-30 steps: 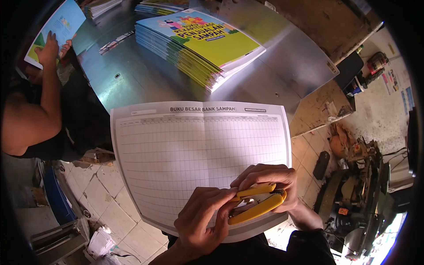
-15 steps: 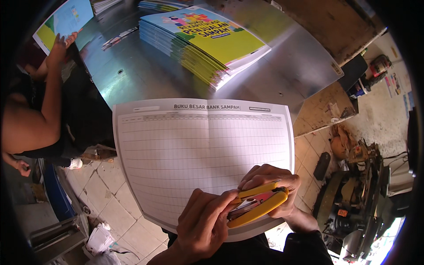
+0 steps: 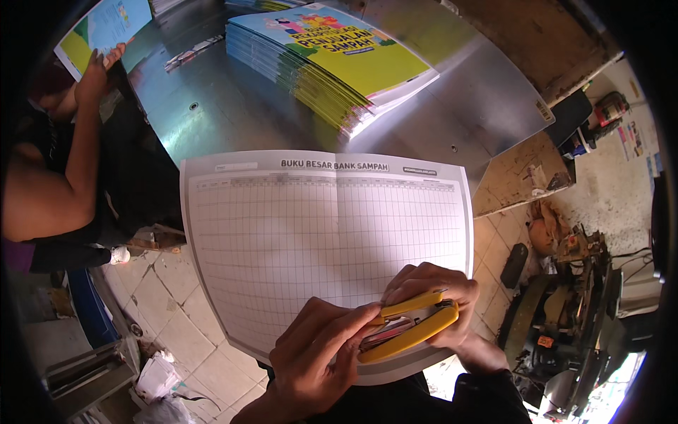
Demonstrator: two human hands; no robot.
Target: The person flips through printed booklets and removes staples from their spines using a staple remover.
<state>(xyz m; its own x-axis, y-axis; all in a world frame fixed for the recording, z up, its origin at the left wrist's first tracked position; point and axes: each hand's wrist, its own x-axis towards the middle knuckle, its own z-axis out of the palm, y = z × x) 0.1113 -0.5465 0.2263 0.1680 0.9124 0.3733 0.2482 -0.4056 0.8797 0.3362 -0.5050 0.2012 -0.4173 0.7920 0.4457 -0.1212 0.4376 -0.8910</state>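
Stapler [image 3: 411, 340] in left hand [image 3: 314, 346], right hand [image 3: 455, 290], near edge of sheet [image 3: 275, 244]; booklets [image 3: 339, 60] apart.

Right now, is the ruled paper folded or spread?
Spread: the ruled paper shows its grid on both sides of the centre crease, neither half folded over the other.

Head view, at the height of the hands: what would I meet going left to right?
Blue panel, tiled floor, left hand, yellow stapler-like tool, right hand, tiled floor again, dark machinery. The gridded sheet overlaps, so it's omitted.
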